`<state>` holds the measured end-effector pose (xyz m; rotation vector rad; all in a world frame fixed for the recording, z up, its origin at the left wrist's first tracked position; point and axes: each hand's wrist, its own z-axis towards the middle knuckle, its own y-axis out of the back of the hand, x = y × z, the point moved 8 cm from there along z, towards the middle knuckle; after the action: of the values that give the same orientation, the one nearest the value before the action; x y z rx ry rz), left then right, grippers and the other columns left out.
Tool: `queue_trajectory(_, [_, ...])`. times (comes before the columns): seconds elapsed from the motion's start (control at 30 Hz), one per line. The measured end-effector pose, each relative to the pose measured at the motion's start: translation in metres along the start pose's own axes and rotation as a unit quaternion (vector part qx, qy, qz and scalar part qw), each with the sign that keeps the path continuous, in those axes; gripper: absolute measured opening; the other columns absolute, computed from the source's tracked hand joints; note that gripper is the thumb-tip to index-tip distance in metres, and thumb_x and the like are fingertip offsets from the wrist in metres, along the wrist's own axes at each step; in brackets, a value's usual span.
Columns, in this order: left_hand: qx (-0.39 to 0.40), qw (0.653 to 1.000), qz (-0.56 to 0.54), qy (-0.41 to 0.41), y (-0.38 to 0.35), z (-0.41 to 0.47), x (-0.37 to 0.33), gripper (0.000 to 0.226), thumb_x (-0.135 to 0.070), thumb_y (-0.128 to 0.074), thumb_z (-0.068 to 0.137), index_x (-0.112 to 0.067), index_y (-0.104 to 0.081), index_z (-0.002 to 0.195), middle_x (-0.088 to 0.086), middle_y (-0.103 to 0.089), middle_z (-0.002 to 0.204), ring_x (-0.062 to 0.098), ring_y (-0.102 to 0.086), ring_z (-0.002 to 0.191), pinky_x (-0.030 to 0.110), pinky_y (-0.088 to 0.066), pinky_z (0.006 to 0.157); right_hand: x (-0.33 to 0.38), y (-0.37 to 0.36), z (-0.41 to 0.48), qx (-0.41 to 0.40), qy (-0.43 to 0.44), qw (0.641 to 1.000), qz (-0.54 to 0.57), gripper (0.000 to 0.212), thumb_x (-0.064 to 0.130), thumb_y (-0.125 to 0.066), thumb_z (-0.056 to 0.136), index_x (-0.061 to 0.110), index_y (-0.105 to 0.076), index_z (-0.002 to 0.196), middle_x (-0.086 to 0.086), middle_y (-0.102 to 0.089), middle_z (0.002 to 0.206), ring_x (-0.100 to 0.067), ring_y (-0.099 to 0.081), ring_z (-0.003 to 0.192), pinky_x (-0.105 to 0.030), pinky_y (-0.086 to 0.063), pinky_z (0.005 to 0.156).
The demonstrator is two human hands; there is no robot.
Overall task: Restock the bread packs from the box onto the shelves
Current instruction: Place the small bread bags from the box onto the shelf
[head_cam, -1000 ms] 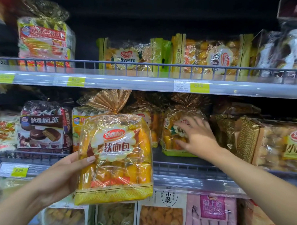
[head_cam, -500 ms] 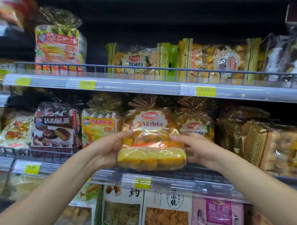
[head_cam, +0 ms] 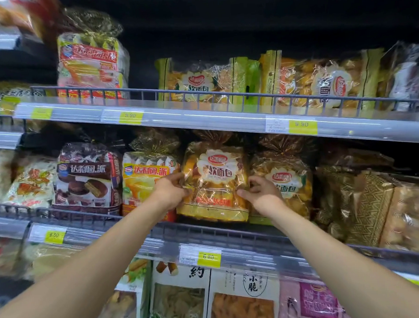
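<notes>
Both hands on it! The left hand point(head_cam: 172, 193) pinches the left edge of the soft bread pack point(head_cam: 214, 182), the right hand point(head_cam: 261, 195) grips its right edge. The pack stands upright on the middle shelf point(head_cam: 231, 232), long axis vertical, squeezed between the yellow pie pack point(head_cam: 144, 176) and a matching bread pack point(head_cam: 283, 179). It sits straight ahead of the fingers, so what's left looks like a push rearward.

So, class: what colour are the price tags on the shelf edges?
Yellow price tags, clearest in the head view.
</notes>
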<state>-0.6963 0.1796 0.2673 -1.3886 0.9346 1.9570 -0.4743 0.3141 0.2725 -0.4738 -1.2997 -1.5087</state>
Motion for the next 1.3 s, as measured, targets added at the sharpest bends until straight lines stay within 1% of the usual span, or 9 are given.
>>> queue_trajectory(0.07, [-0.008, 1.000, 0.009, -0.019, -0.004, 0.006, 0.002, 0.060, 0.007, -0.069, 0.087, -0.012, -0.050, 0.141, 0.008, -0.066, 0.103, 0.019, -0.061, 0.080, 0.023, -0.051, 0.059, -0.005, -0.007, 0.003, -0.007, -0.005, 0.999, -0.038, 0.053, 0.033, -0.077, 0.085, 0.028, -0.054, 0.133, 0.001, -0.066, 0.120, -0.017, -0.063, 0.095, -0.042, -0.055, 0.091])
queue_trajectory(0.17, [-0.019, 0.991, 0.106, -0.082, -0.011, 0.004, 0.007, 0.057, 0.003, -0.073, 0.084, -0.018, -0.048, 0.131, -0.007, -0.058, 0.091, 0.016, -0.062, 0.084, 0.024, -0.053, 0.070, -0.014, -0.011, 0.005, -0.013, 0.015, 0.996, -0.089, 0.065, 0.031, -0.082, 0.080, 0.028, -0.049, 0.136, 0.001, -0.066, 0.120, -0.016, -0.064, 0.097, -0.040, -0.055, 0.092])
queue_trajectory(0.27, [-0.017, 0.937, 0.312, -0.158, -0.017, 0.000, 0.005, 0.072, -0.018, -0.079, 0.078, -0.024, -0.041, 0.139, 0.001, -0.061, 0.104, 0.019, -0.065, 0.085, 0.039, -0.057, 0.079, -0.009, -0.008, -0.001, -0.021, 0.097, 0.983, -0.154, 0.101, 0.037, -0.089, 0.069, 0.036, -0.028, 0.149, 0.002, -0.052, 0.137, -0.018, -0.059, 0.112, -0.039, -0.050, 0.100])
queue_trajectory(0.37, [0.024, 0.874, 0.445, -0.193, -0.029, 0.000, 0.001, 0.083, -0.022, -0.074, 0.083, -0.031, -0.027, 0.150, 0.006, -0.063, 0.099, 0.023, -0.065, 0.082, 0.035, -0.054, 0.069, 0.004, -0.022, -0.010, 0.040, 0.205, 0.923, -0.322, 0.102, 0.043, -0.083, 0.075, 0.045, -0.014, 0.151, -0.003, -0.037, 0.153, -0.026, -0.058, 0.118, -0.045, -0.054, 0.096])
queue_trajectory(0.53, [0.093, 0.825, 0.544, -0.124, -0.046, 0.016, 0.013, 0.102, -0.014, -0.066, 0.089, -0.042, 0.005, 0.155, 0.015, -0.059, 0.107, 0.026, -0.061, 0.083, 0.032, -0.050, 0.065, 0.012, -0.042, -0.007, 0.111, 0.211, 0.828, -0.508, 0.099, 0.043, -0.072, 0.087, 0.049, 0.001, 0.152, 0.001, -0.061, 0.108, -0.022, -0.063, 0.084, -0.039, -0.060, 0.070])
queue_trajectory(0.77, [0.079, 0.818, 0.560, -0.100, -0.058, 0.051, 0.022, 0.095, -0.014, -0.059, 0.093, -0.038, 0.007, 0.157, 0.020, -0.056, 0.133, 0.035, -0.062, 0.111, 0.040, -0.053, 0.088, 0.006, -0.065, 0.016, 0.089, 0.201, 0.835, -0.505, 0.094, 0.027, -0.071, 0.089, 0.041, -0.003, 0.152, -0.006, -0.065, 0.102, -0.029, -0.066, 0.085, -0.045, -0.060, 0.072])
queue_trajectory(1.0, [0.109, 0.831, 0.540, -0.076, -0.064, 0.061, 0.027, 0.098, -0.002, -0.053, 0.093, -0.038, 0.010, 0.158, 0.023, -0.044, 0.148, 0.033, -0.063, 0.113, 0.037, -0.055, 0.087, -0.004, -0.074, 0.032, 0.089, 0.208, 0.861, -0.456, 0.093, 0.008, -0.065, 0.088, 0.045, -0.006, 0.150, -0.002, -0.060, 0.081, -0.023, -0.063, 0.071, -0.040, -0.058, 0.062])
queue_trajectory(1.2, [0.109, 0.846, 0.517, -0.071, -0.061, 0.059, 0.026, 0.093, -0.009, -0.054, 0.094, -0.039, 0.006, 0.158, 0.020, -0.047, 0.146, 0.030, -0.064, 0.103, 0.036, -0.056, 0.078, -0.008, -0.067, 0.032, 0.134, 0.192, 0.882, -0.408, 0.090, 0.023, -0.065, 0.093, 0.054, -0.003, 0.151, -0.002, -0.061, 0.098, -0.019, -0.062, 0.082, -0.037, -0.058, 0.074])
queue_trajectory(1.3, [0.067, 0.864, 0.487, -0.112, -0.057, 0.048, 0.009, 0.078, -0.020, -0.058, 0.094, -0.031, -0.015, 0.158, 0.014, -0.060, 0.130, 0.028, -0.062, 0.099, 0.034, -0.052, 0.076, -0.008, -0.053, 0.028, 0.130, 0.174, 0.897, -0.384, 0.083, 0.034, -0.064, 0.094, 0.057, -0.008, 0.150, -0.003, -0.062, 0.109, -0.021, -0.063, 0.090, -0.039, -0.057, 0.082])
